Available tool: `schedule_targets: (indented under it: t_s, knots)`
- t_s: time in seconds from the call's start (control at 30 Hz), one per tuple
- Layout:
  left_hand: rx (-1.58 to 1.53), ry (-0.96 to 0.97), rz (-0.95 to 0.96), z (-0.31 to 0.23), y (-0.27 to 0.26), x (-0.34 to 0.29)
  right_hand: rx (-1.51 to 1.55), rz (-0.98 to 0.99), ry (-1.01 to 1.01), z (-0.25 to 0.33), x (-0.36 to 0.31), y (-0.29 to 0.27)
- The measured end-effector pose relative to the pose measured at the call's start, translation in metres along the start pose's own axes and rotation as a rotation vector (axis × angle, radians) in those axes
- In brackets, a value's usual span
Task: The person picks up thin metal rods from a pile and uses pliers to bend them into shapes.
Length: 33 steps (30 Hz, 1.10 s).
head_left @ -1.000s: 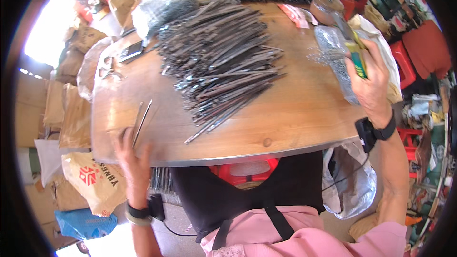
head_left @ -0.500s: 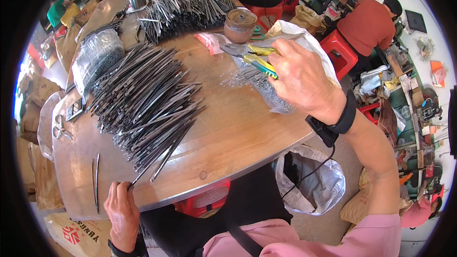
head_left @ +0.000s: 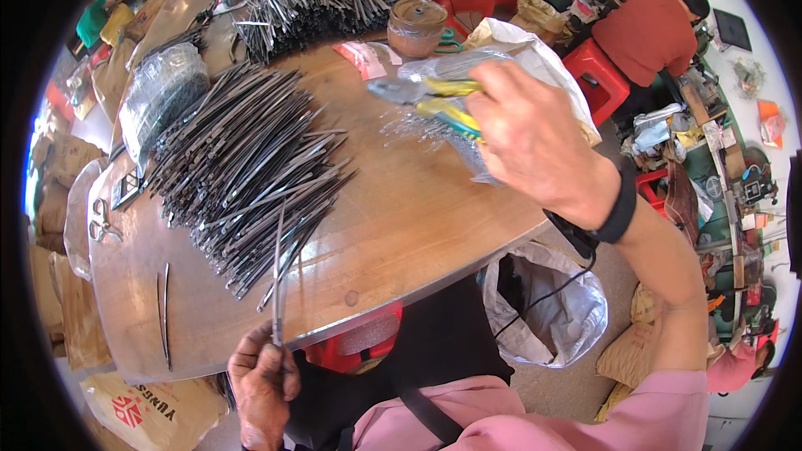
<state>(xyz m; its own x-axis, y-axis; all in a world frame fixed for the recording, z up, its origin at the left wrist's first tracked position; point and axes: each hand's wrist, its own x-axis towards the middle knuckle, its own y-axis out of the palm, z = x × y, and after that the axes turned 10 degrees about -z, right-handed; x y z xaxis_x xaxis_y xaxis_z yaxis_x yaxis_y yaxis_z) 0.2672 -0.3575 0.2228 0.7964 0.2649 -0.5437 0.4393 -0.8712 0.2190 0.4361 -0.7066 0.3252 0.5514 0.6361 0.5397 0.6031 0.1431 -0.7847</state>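
Wooden table [head_left: 409,209], one pliers [head_left: 415,93], two loose strips [head_left: 164,309]

The person wears a pink top [head_left: 493,422] with a loose short sleeve [head_left: 660,405] ending above the elbow. A black apron-like garment [head_left: 451,326] covers the lap, and a flat black strap [head_left: 430,416] crosses the pink fabric. The right hand [head_left: 539,138] is bare, with a wide black band [head_left: 620,200] around its wrist, a dark unit [head_left: 574,236] attached and a thin black cable [head_left: 545,300] curving away.
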Motion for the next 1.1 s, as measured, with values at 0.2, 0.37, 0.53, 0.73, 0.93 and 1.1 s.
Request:
schedule_targets:
  t_s: [0.2,0.37,0.53,0.73,0.93,1.1]
  knots:
    - [-0.157,-0.203,0.208,0.034,0.02,-0.009,0.08,0.271,-0.38,0.044,0.013,0.031]
    - [-0.251,-0.257,0.283,0.041,0.018,-0.017,0.115,0.231,-0.343,0.098,0.016,0.006]
    - [-0.379,-0.307,0.26,0.04,-0.004,-0.026,0.315,-0.191,0.217,0.054,0.016,-0.03]
    - [-0.613,-0.313,0.382,0.024,0.02,-0.018,0.79,-0.224,0.999,0.041,-0.103,0.011]
    - [-0.292,-0.216,0.314,0.014,0.04,-0.005,2.102,-0.496,1.851,0.113,-0.134,0.019]
    - [-0.051,-0.203,0.201,0.024,0.047,-0.004,2.602,-0.556,1.592,0.124,-0.119,0.018]
